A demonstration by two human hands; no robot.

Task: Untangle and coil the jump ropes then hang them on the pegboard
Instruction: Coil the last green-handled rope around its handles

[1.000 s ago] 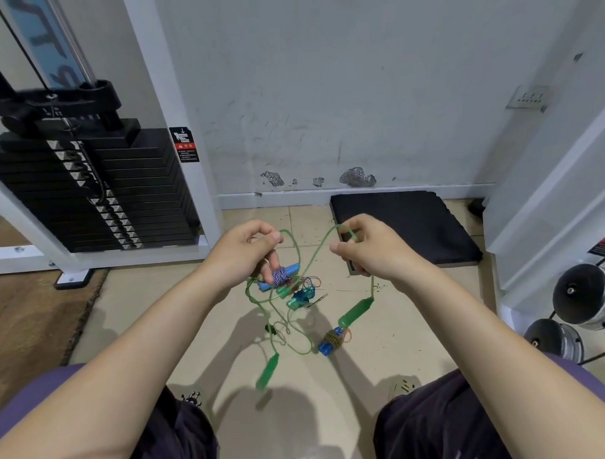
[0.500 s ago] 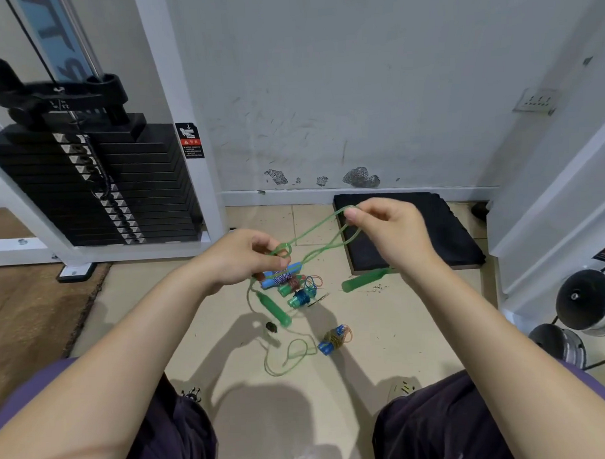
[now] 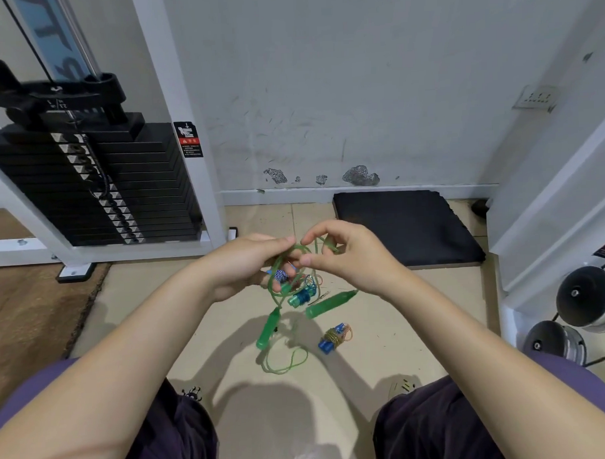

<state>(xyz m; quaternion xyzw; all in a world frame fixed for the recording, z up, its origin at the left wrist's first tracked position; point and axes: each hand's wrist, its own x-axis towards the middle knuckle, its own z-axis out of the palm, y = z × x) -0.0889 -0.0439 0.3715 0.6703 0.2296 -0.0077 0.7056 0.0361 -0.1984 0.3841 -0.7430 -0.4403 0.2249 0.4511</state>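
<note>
A green jump rope (image 3: 273, 282) hangs in loops between my hands above the tiled floor. My left hand (image 3: 240, 265) pinches its cord at the top of the loops. My right hand (image 3: 343, 255) pinches the cord right beside it, fingers curled. One green handle (image 3: 268, 328) dangles below my left hand; the other green handle (image 3: 329, 304) hangs slanted below my right hand. A loose loop of the cord (image 3: 285, 362) trails on the floor. Under my hands lie other tangled ropes with teal and blue handles (image 3: 301, 296). No pegboard is in view.
A small coiled rope with blue handles (image 3: 335, 336) lies on the floor to the right. A black mat (image 3: 404, 225) lies against the wall. A weight-stack machine (image 3: 87, 182) stands at the left, dumbbells (image 3: 584, 298) at the right. My knees frame the bottom.
My hands have come together, the right moving down and left to meet the left. The green cord now bunches in loops between them, and both handles hang lower.
</note>
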